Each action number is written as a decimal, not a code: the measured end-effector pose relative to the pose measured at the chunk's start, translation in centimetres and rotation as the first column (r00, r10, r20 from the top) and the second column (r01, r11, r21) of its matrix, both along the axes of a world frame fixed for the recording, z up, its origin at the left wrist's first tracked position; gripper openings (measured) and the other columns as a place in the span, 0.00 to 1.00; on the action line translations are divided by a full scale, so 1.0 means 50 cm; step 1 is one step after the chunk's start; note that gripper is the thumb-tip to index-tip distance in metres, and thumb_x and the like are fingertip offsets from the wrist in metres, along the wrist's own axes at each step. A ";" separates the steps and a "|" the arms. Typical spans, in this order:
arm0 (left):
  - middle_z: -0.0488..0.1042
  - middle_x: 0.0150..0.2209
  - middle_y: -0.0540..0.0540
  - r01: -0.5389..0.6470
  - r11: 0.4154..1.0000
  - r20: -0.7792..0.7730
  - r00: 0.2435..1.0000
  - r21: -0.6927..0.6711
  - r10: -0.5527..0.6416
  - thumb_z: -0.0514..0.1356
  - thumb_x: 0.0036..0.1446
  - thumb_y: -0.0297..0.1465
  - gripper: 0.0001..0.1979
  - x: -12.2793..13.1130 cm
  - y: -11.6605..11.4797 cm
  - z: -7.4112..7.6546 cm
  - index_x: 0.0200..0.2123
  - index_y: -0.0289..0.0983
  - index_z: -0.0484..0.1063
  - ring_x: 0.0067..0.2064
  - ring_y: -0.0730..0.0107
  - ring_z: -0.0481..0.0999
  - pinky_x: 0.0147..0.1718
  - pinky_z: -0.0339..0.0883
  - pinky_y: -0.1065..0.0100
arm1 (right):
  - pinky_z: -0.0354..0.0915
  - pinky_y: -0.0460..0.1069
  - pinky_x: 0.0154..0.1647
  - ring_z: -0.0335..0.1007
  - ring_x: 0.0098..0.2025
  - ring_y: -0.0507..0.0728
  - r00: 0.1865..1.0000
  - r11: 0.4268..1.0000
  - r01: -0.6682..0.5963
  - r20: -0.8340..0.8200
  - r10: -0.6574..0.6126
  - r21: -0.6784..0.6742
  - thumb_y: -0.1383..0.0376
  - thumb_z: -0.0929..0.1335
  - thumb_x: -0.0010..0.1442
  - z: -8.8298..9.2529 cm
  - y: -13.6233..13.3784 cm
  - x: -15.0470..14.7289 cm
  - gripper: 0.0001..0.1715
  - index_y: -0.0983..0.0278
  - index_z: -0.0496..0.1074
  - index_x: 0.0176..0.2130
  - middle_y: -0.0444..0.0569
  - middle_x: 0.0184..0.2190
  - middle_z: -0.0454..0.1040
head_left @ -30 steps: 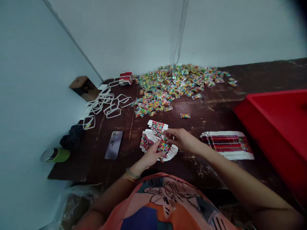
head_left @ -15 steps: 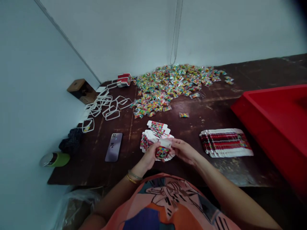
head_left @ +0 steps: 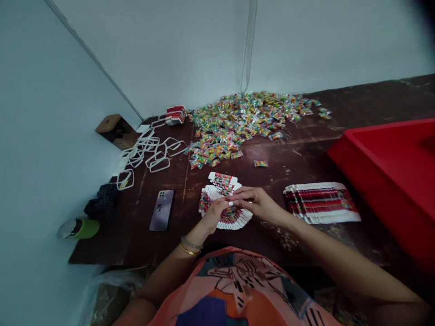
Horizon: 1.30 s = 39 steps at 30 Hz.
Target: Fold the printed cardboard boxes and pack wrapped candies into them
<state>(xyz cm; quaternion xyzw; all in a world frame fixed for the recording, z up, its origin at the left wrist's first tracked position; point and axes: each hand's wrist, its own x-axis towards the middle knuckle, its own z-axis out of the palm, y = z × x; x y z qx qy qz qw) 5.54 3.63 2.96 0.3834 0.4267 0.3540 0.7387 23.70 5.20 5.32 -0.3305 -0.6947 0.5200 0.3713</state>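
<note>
My left hand (head_left: 212, 214) and my right hand (head_left: 260, 205) meet above the near middle of the table, both closed around a small printed carton (head_left: 231, 203). Only a white bit of that carton shows between my fingers; the rest is covered by them. Beneath my hands lies a fanned pile of flat cartons (head_left: 242, 220), white-edged with a colourful print. A few more flat cartons (head_left: 224, 181) with white flaps stick out at its far side. To the right of my right hand, a long row of flat red-and-white cartons (head_left: 317, 203) rests on the table.
Small candy packets (head_left: 248, 115) are heaped by the wall, with a single packet (head_left: 260, 163) nearer. A purple phone (head_left: 161, 210), white loops (head_left: 158, 158), a wooden box (head_left: 117, 131) and a green-and-grey container (head_left: 84, 228) stand left. A red bin (head_left: 390, 158) occupies the right.
My right hand has moved over the top of the carton, its fingers now reaching across to my left thumb. The carton's printed face and white flap, visible before, are now mostly covered.
</note>
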 end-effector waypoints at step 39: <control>0.73 0.46 0.42 -0.261 0.961 -0.167 0.947 0.093 0.274 0.65 0.50 0.38 0.24 -0.068 0.013 -0.038 0.49 0.36 0.70 0.43 0.66 0.73 0.42 0.66 0.67 | 0.62 0.48 0.37 0.67 0.33 0.54 0.796 0.966 0.258 0.565 -0.218 0.010 0.59 0.68 0.57 -0.138 0.164 -0.051 0.11 0.66 0.71 0.32 0.47 0.29 0.73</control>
